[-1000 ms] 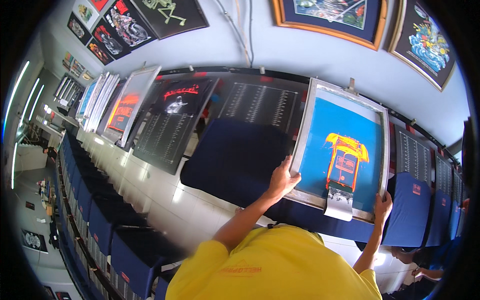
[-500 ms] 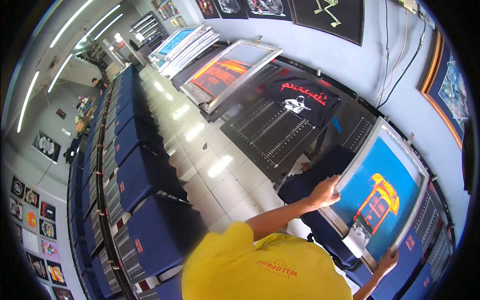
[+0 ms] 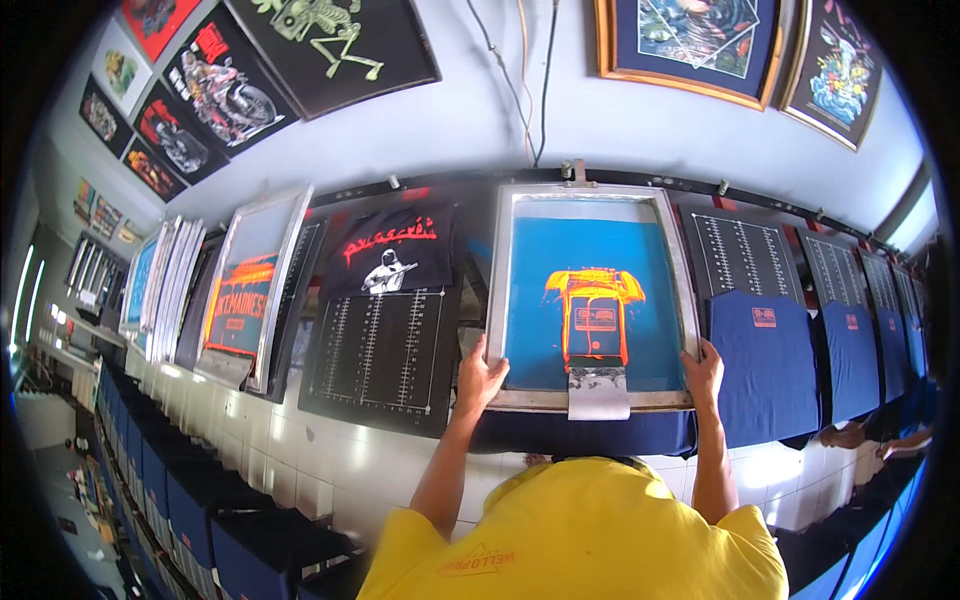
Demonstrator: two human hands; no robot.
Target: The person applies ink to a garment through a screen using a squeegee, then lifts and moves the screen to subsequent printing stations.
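Observation:
A metal-framed printing screen with blue mesh and an orange ink design lies flat in front of me, over a dark blue shirt. My left hand grips its lower left corner. My right hand grips its lower right corner. A grey squeegee rests on the screen's near edge between my hands. My yellow shirt fills the bottom of the view.
A black printed shirt and a ruled black platen lie to the left. Another screen leans further left, beside stacked frames. Blue shirts on platens run to the right. Framed prints hang on the wall.
The view has swung from the left side of the room back to face the screen squarely. Both hands stay on the screen's lower corners, and it now lies centred before me.

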